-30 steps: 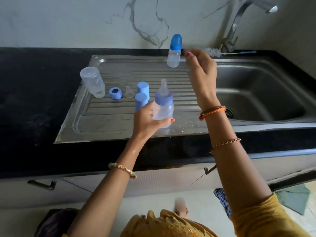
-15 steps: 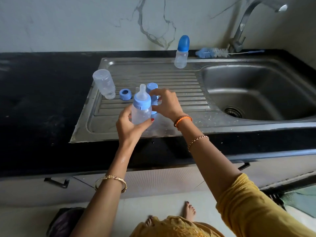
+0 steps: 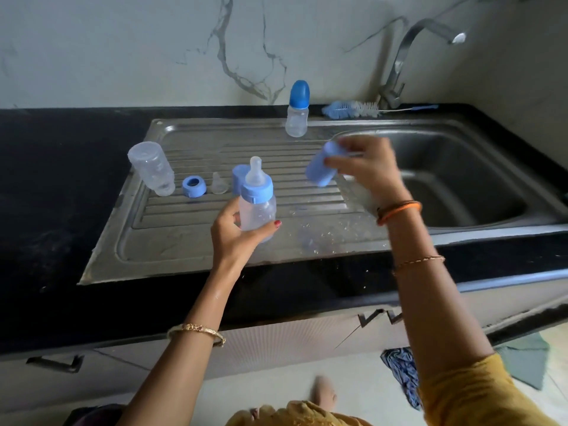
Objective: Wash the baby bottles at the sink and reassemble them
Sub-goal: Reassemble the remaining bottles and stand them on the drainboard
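Steadying the bottle [image 3: 257,207] upright, the left hand [image 3: 235,233] grips its base. The right hand [image 3: 367,169] pinches a blue cap [image 3: 321,167], likely for fitting over the teat.

**Blues, clear plastic and black stone**

You hold a clear bottle [image 3: 257,210] with a light blue collar at mid-frame, and a light blue cap [image 3: 322,167] right of it. The capped bottle [image 3: 297,109] at upper centre wears a deeper blue top. The drainboard [image 3: 190,250] is grey ribbed steel, the table [image 3: 55,167] black, the wall [image 3: 123,50] white with grey veins. Your sleeve [image 3: 479,395] at lower right is mustard yellow.
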`<state>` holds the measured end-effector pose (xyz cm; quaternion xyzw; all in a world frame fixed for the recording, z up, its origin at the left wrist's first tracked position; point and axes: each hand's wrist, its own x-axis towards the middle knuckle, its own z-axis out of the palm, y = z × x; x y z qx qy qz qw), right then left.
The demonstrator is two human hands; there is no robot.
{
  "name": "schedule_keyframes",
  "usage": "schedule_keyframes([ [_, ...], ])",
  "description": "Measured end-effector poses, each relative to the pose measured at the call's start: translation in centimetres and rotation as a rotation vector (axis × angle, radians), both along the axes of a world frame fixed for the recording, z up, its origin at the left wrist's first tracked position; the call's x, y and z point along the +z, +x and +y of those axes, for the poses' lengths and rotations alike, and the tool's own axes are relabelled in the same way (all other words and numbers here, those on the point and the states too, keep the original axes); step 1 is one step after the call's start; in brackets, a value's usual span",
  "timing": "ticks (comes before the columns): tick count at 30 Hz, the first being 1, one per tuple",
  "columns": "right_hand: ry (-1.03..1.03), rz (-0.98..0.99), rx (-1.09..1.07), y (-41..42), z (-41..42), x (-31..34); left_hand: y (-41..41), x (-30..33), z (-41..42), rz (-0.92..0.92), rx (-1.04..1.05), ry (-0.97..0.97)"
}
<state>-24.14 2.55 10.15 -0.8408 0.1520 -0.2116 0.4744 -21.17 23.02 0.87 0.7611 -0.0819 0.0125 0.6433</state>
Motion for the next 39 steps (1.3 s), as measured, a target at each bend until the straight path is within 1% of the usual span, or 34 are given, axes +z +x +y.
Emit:
schedule_keyframes([
  [3,0.725,-0.304,0.037,-1.1,-3.2,2.0,0.3,0.4,-1.8,0.005,-0.085,0.009],
  [4,0.902,-0.339,0.006,-1.2,-4.0,1.8,0.3,0.5,-2.5,0.010,-0.115,0.013],
  [5,0.955,-0.314,-0.062,-1.3,-4.6,1.1,0.4,0.5,-3.0,0.018,-0.137,0.017],
  [6,0.837,-0.213,-0.194,-1.4,-4.7,0.2,0.4,0.4,-3.4,0.022,-0.153,0.019],
  [7,0.567,-0.032,-0.340,-1.7,-4.7,-1.2,0.4,0.3,-3.7,0.023,-0.168,0.024],
  [8,0.247,0.147,-0.471,-1.8,-4.9,-3.2,0.3,0.1,-4.1,0.021,-0.177,0.035],
  [9,0.019,0.192,-0.579,-2.1,-4.6,-4.7,0.3,-0.1,-4.3,0.015,-0.185,0.052],
  [10,-0.018,0.121,-0.614,-2.3,-3.9,-5.3,0.3,-0.1,-4.6,0.003,-0.185,0.066],
  [11,0.081,-0.002,-0.612,-2.4,-3.5,-5.3,0.3,-0.1,-4.8,-0.016,-0.179,0.077],
  [12,0.233,-0.122,-0.598,-2.4,-3.3,-5.0,0.3,-0.2,-5.0,-0.039,-0.172,0.098],
  [13,0.350,-0.203,-0.552,-2.5,-3.1,-4.3,0.3,-0.1,-5.2,-0.064,-0.168,0.124],
  [15,0.539,-0.309,-0.343,-2.8,-2.5,-2.9,0.4,0.2,-5.4,-0.114,-0.156,0.184],
  [16,0.580,-0.360,-0.247,-3.0,-2.0,-2.2,0.5,0.3,-5.5,-0.140,-0.145,0.215],
  [17,0.580,-0.397,-0.187,-3.2,-1.4,-1.6,0.6,0.5,-5.5,-0.166,-0.132,0.246],
  [19,0.505,-0.418,-0.132,-3.6,-0.4,-0.7,0.8,1.0,-5.6,-0.214,-0.118,0.301],
  [22,0.436,-0.365,-0.129,-3.6,0.5,-0.2,0.7,1.8,-5.7,-0.267,-0.113,0.360],
  [24,0.413,-0.325,-0.128,-3.7,0.8,-0.2,0.5,2.1,-5.8,-0.291,-0.107,0.368],
  [29,0.433,-0.297,-0.106,-3.9,0.8,-0.2,0.3,2.7,-6.0,-0.346,-0.101,0.366],
  [31,0.435,-0.293,-0.055,-4.0,0.7,0.2,0.3,2.9,-6.2,-0.363,-0.082,0.377],
  [35,0.338,-0.219,0.030,-4.2,0.5,0.8,0.4,3.5,-6.2,-0.399,-0.053,0.418],
  [39,0.333,-0.208,0.055,-4.5,0.7,1.5,0.5,4.2,-6.1,-0.474,-0.068,0.432],
])
